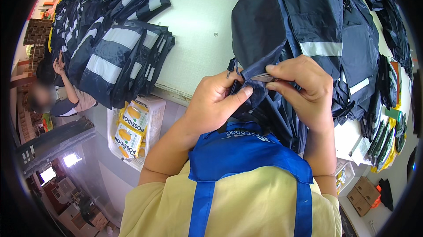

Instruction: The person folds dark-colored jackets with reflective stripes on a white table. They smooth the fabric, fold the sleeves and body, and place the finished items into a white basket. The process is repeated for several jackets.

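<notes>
A dark navy rain jacket (260,21) with a silvery reflective band lies over the table in front of me, its lower part hanging over the near edge. My left hand (218,100) is closed on the jacket's edge, thumb on top, beside a black cord stopper (231,65) on a thin cord. Pinched between the thumb and fingers of my right hand (304,87) is a small pair of metal thread snips (263,78). Their points touch the cloth just by my left thumb. The handle end is mostly hidden in my fingers.
Folded dark garments with reflective bands (105,65) are stacked on the white table (194,38) at left. Below stands a white basket (154,113) with yellow-and-white packets. More jackets and packed garments (383,140) lie at right. Another person's hand (58,64) reaches in at far left.
</notes>
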{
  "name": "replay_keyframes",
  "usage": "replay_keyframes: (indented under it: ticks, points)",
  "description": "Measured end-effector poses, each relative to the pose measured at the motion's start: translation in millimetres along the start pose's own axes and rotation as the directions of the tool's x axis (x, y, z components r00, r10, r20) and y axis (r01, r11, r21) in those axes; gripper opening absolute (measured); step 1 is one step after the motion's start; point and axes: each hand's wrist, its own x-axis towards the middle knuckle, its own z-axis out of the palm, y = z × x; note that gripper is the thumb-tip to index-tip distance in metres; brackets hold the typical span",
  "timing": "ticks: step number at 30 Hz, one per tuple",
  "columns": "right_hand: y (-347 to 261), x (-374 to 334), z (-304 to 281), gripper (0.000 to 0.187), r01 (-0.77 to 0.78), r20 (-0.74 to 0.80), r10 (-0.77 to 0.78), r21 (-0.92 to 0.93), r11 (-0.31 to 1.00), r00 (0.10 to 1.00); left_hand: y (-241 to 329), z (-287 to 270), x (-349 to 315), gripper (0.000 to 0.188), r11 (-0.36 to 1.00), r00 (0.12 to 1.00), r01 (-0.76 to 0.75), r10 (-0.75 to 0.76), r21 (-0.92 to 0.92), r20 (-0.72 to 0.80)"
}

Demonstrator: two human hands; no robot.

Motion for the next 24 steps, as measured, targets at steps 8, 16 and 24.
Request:
replay_keyframes:
  ticks: [8, 16, 24]
  points:
    - [-16, -4, 3, 0.041, -0.083, -0.108, 0.08, -0.027, 0.996, 0.991, 3, 7, 3, 0.008, 0.989, 0.998, -0.013, 0.005, -0.145, -0.055]
    - [-11, 1, 26, 0.012, 0.031, -0.167, -0.009, 0.125, 0.992, 0.986, 1, 6, 2, 0.005, 0.998, 0.998, -0.052, 0.054, 0.047, -0.034]
    - [3, -12, -7, 0.051, -0.143, 0.015, 0.144, 0.253, 0.957, 0.989, 11, 3, 0, 0.009, 0.959, 0.995, 0.099, -0.1, -0.267, 0.008]
